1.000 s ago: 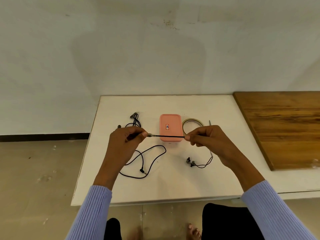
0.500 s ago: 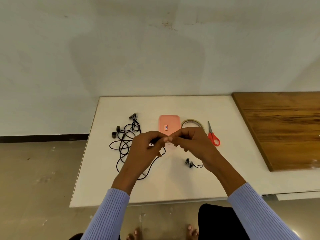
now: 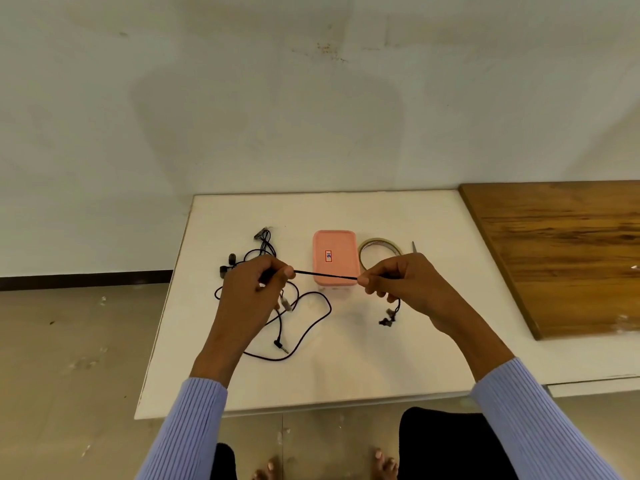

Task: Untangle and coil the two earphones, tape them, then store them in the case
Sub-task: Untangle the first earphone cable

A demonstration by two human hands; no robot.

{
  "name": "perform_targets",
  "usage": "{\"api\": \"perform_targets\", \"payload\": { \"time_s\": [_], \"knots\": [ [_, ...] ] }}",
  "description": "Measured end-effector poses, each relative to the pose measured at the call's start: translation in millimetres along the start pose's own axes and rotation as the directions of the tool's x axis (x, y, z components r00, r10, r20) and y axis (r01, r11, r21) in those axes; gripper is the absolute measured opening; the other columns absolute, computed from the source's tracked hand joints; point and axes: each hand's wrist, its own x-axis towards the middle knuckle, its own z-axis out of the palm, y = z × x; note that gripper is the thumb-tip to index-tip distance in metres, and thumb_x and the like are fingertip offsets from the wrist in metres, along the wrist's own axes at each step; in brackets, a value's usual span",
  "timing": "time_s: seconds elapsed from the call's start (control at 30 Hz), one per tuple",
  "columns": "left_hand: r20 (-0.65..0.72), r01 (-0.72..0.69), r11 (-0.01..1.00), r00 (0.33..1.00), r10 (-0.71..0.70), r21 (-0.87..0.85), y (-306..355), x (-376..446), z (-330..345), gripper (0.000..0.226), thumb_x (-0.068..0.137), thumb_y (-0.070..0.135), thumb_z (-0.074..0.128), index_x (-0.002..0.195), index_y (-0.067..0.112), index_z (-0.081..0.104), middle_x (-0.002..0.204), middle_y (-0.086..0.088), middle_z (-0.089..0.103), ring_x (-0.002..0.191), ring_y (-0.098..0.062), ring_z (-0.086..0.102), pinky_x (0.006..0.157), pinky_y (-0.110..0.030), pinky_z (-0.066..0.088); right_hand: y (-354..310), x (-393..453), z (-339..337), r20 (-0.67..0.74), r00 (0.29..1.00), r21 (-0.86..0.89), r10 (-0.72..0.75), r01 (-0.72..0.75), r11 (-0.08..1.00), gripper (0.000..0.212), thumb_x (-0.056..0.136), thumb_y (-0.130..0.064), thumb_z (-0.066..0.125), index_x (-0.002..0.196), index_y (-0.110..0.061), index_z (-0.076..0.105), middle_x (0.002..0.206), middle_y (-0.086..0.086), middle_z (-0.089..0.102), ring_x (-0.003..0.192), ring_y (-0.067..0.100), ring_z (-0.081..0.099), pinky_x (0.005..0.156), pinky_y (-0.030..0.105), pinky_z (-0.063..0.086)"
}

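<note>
Earphone cable (image 3: 325, 275) is stretched taut between my hands above the white surface (image 3: 346, 372), my left hand (image 3: 254, 289) pinching one end with curled fingers and my right hand (image 3: 401, 282) pinching the other, its earbuds (image 3: 387, 318) dangling just below. Under my left hand the second earphone (image 3: 298, 336) lies in loose loops, plug nearest me. Beyond the cable sits the pink case (image 3: 334, 259), closed, with the tape roll (image 3: 379, 249) just right of it.

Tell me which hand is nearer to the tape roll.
Right. The right hand overlaps the near edge of the tape roll; the left hand is beyond the pink case.
</note>
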Motion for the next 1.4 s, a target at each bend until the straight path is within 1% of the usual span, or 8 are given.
{"api": "perform_targets", "payload": {
  "time_s": [0.27, 0.43, 0.57, 0.67, 0.9, 1.17, 1.27, 1.4],
  "knots": [
    [-0.06, 0.007, 0.998, 0.998, -0.003, 0.058, -3.3, 0.4, 3.1, 0.013, 0.09, 0.013, 0.06, 0.078, 0.014, 0.066, 0.071, -0.014, 0.064, 0.058, -0.007, 0.049, 0.053, -0.006, 0.039, 3.1, 2.9, 3.4, 0.015, 1.0, -0.062, 0.007, -0.006, 0.998, 0.018, 0.088, -0.026, 0.062, 0.087, -0.01, 0.071, 0.068, -0.007, 0.066, 0.055, -0.004, 0.055, 0.049, 0.008, 0.041],
    [-0.113, 0.072, 0.995, 0.992, -0.063, 0.073, -6.6, -0.4, 5.2, 0.024, 0.089, 0.007, 0.06, 0.11, 0.013, 0.069, 0.08, -0.002, 0.069, 0.065, -0.014, 0.064, 0.063, -0.005, 0.043, 1.6, 2.8, 10.7, -0.035, 0.999, -0.08, -0.014, 0.011, 0.997, 0.016, 0.089, -0.028, 0.061, 0.081, -0.016, 0.068, 0.07, -0.007, 0.065, 0.059, -0.001, 0.054, 0.049, 0.007, 0.04],
    [0.085, -0.044, 0.996, 0.995, 0.051, -0.083, 7.8, -3.1, 27.0, 0.021, 0.088, 0.016, 0.063, 0.108, 0.018, 0.07, 0.091, 0.001, 0.074, 0.059, -0.004, 0.065, 0.059, -0.019, 0.055, -4.0, 2.3, 26.1, -0.014, 0.997, -0.091, -0.077, 0.076, 0.993, 0.013, 0.088, -0.026, 0.063, 0.079, -0.018, 0.067, 0.069, -0.007, 0.065, 0.057, -0.004, 0.056, 0.049, 0.005, 0.039],
    [0.203, -0.08, 0.992, 0.974, 0.099, -0.102, 14.1, -5.9, 38.7, 0.016, 0.087, 0.021, 0.064, 0.099, 0.018, 0.074, 0.077, 0.0, 0.073, 0.062, -0.011, 0.067, 0.062, -0.027, 0.058, -5.2, 3.0, 35.8, -0.03, 0.993, -0.042, -0.113, 0.112, 0.993, 0.012, 0.087, -0.025, 0.063, 0.08, -0.018, 0.069, 0.069, -0.005, 0.067, 0.055, -0.003, 0.057, 0.051, 0.01, 0.041],
    [0.056, -0.025, 0.996, 0.998, 0.03, -0.089, 6.2, 1.6, 24.5, 0.012, 0.086, 0.017, 0.064, 0.091, 0.022, 0.075, 0.061, 0.009, 0.065, 0.051, -0.001, 0.056, 0.057, -0.012, 0.045, -7.7, 0.2, 30.3, -0.055, 0.996, 0.25, -0.069, 0.081, 0.965, 0.009, 0.082, -0.016, 0.07, 0.089, -0.011, 0.069, 0.067, -0.001, 0.072, 0.052, 0.005, 0.058, 0.052, 0.015, 0.047],
    [0.023, -0.063, 0.998, 0.998, 0.064, -0.026, 3.2, 1.7, 24.2, 0.015, 0.081, 0.024, 0.069, 0.095, 0.026, 0.074, 0.091, 0.01, 0.072, 0.071, -0.01, 0.053, 0.063, -0.014, 0.041, -2.6, 4.0, 27.0, -0.069, 0.997, 0.089, -0.042, 0.048, 0.995, 0.007, 0.088, -0.02, 0.062, 0.085, -0.016, 0.067, 0.068, -0.009, 0.07, 0.058, 0.0, 0.061, 0.056, 0.016, 0.05],
    [-0.004, -0.105, 0.994, 0.994, 0.105, -0.001, 6.4, -0.5, 25.4, 0.023, 0.076, 0.041, 0.073, 0.096, 0.032, 0.072, 0.088, 0.018, 0.071, 0.075, -0.01, 0.057, 0.067, -0.013, 0.042, -2.0, 6.1, 30.6, -0.062, 0.996, 0.09, -0.057, 0.062, 0.994, 0.008, 0.089, -0.019, 0.061, 0.087, -0.014, 0.066, 0.073, -0.005, 0.069, 0.058, -0.002, 0.061, 0.055, 0.012, 0.05],
    [-0.021, -0.131, 0.989, 0.991, 0.132, 0.062, 7.3, 0.1, 25.4, 0.023, 0.076, 0.043, 0.072, 0.096, 0.031, 0.072, 0.083, 0.02, 0.07, 0.081, -0.003, 0.06, 0.072, -0.015, 0.044, -1.6, 5.4, 33.8, -0.014, 0.997, 0.087, -0.07, 0.071, 0.994, 0.011, 0.088, -0.025, 0.061, 0.088, -0.015, 0.068, 0.076, -0.005, 0.071, 0.068, 0.005, 0.065, 0.065, 0.023, 0.053]
  ]
}}
